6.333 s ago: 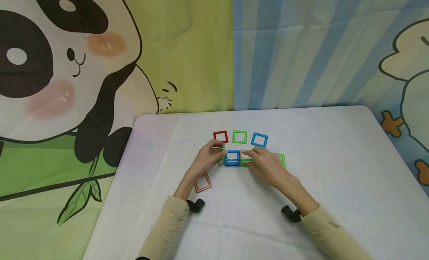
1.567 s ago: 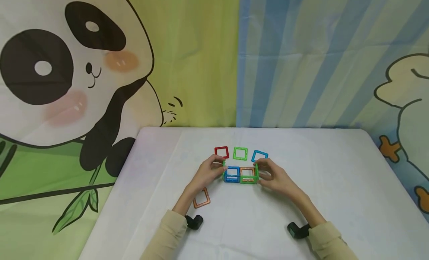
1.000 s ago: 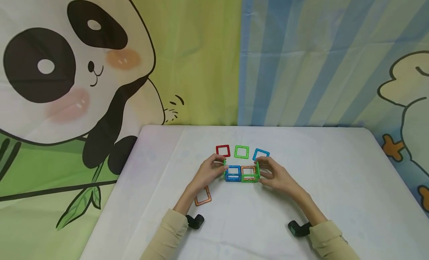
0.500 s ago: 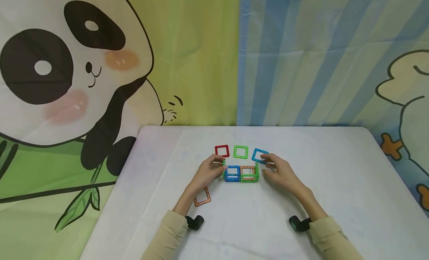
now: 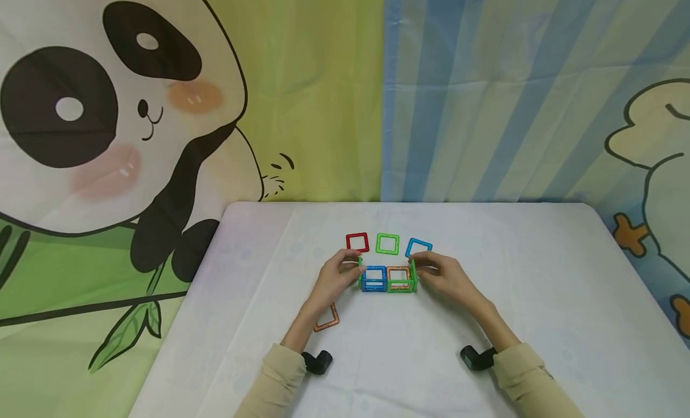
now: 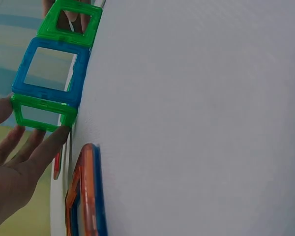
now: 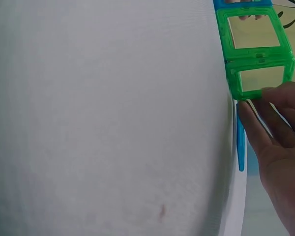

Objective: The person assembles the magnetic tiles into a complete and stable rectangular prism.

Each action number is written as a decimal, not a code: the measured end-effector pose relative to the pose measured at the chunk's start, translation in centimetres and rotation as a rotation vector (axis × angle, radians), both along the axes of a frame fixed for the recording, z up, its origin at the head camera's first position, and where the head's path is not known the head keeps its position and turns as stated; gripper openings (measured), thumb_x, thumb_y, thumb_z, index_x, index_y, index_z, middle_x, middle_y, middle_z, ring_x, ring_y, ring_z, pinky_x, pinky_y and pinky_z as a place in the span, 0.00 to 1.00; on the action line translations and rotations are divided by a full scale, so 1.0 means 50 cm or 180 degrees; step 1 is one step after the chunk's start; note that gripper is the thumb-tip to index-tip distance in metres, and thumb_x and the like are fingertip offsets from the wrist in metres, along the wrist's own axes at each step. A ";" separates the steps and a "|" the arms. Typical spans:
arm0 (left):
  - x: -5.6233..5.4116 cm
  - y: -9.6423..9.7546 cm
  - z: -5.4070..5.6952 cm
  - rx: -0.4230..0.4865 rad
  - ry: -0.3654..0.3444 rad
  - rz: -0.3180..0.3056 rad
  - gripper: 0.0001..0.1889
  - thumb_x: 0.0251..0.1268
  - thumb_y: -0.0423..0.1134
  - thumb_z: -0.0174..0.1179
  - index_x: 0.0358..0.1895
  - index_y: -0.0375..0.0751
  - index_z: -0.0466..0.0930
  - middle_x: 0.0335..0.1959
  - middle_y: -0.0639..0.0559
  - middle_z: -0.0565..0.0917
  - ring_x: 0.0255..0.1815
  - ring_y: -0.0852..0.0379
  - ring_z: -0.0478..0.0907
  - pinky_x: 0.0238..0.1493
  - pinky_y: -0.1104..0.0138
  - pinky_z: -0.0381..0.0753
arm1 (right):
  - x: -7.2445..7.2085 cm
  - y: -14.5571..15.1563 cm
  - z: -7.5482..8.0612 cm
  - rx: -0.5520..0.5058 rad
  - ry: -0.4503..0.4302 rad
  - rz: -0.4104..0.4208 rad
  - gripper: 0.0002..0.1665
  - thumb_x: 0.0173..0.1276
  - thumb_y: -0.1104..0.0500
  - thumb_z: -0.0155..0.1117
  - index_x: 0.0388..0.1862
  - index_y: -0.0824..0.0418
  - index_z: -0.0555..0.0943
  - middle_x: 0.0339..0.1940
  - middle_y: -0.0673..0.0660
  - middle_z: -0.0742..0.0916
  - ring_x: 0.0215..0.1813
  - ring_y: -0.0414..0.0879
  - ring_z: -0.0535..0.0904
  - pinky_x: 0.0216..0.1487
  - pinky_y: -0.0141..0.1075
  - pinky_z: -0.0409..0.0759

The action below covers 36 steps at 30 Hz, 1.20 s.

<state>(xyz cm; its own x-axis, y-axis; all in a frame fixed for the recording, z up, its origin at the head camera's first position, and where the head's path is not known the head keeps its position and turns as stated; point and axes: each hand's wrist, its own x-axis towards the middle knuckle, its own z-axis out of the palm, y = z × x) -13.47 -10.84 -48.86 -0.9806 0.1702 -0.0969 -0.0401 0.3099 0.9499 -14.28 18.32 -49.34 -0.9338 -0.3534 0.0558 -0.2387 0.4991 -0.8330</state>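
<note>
On the table stands a low row of joined magnetic tiles: a blue tile and a green tile along the near side, an orange tile behind the green one. Upright green tiles close both ends. My left hand pinches the left end tile between thumb and fingers. At the other end my right hand holds the edge of the right end tile, thumb above and fingers along its outer side.
Behind the row lie a loose red tile, a green one and a blue one, partly behind my right fingers. An orange tile lies beside my left wrist. A printed curtain hangs beyond the white table.
Since 6.3 s ago, a green tile has come upright at the row's right end. My right hand drew away from it half a second ago and is back at it now. My left hand stays.
</note>
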 end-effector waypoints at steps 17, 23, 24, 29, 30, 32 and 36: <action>-0.013 0.008 0.008 -0.0044 -0.0194 0.0069 0.21 0.73 0.44 0.64 0.65 0.44 0.80 0.59 0.46 0.83 0.59 0.49 0.83 0.52 0.62 0.87 | 0.019 0.007 0.006 0.0089 -0.0118 0.0082 0.18 0.71 0.70 0.62 0.58 0.65 0.83 0.55 0.64 0.87 0.57 0.59 0.84 0.60 0.50 0.83; -0.017 0.013 0.010 -0.0050 -0.0204 0.0054 0.21 0.74 0.44 0.63 0.66 0.44 0.81 0.55 0.44 0.84 0.50 0.52 0.85 0.43 0.63 0.88 | 0.033 0.011 0.010 0.0156 -0.0187 0.0131 0.17 0.71 0.69 0.63 0.57 0.63 0.84 0.54 0.60 0.88 0.56 0.55 0.85 0.59 0.47 0.84; -0.018 0.013 0.010 -0.0043 -0.0198 0.0053 0.21 0.74 0.44 0.63 0.66 0.43 0.81 0.54 0.43 0.84 0.48 0.53 0.86 0.42 0.63 0.89 | 0.035 0.011 0.010 0.0158 -0.0200 0.0135 0.17 0.71 0.68 0.63 0.57 0.62 0.84 0.53 0.59 0.88 0.56 0.55 0.85 0.59 0.47 0.84; -0.019 0.016 0.012 -0.0028 -0.0210 0.0094 0.21 0.74 0.45 0.63 0.65 0.43 0.82 0.50 0.43 0.85 0.41 0.56 0.85 0.39 0.63 0.89 | 0.044 0.015 0.013 0.0163 -0.0253 0.0192 0.16 0.71 0.68 0.63 0.56 0.62 0.85 0.52 0.58 0.88 0.54 0.53 0.85 0.58 0.46 0.84; -0.019 0.017 0.012 -0.0026 -0.0213 0.0104 0.20 0.74 0.45 0.63 0.64 0.42 0.82 0.50 0.42 0.85 0.41 0.56 0.85 0.39 0.63 0.89 | 0.046 0.015 0.013 0.0170 -0.0263 0.0210 0.16 0.70 0.69 0.63 0.56 0.62 0.85 0.52 0.58 0.88 0.54 0.52 0.85 0.57 0.45 0.85; -0.019 0.018 0.013 -0.0042 -0.0234 0.0140 0.19 0.74 0.45 0.64 0.62 0.42 0.84 0.49 0.43 0.85 0.40 0.57 0.84 0.39 0.64 0.89 | 0.050 0.015 0.013 0.0178 -0.0281 0.0267 0.16 0.70 0.69 0.63 0.55 0.63 0.85 0.52 0.57 0.88 0.53 0.52 0.85 0.56 0.43 0.85; -0.018 0.020 0.014 -0.0064 -0.0275 0.0207 0.17 0.74 0.46 0.63 0.58 0.42 0.86 0.48 0.45 0.86 0.39 0.57 0.84 0.39 0.64 0.88 | 0.059 0.015 0.011 0.0144 -0.0300 0.0412 0.16 0.69 0.70 0.62 0.54 0.64 0.85 0.51 0.57 0.89 0.51 0.51 0.85 0.55 0.40 0.85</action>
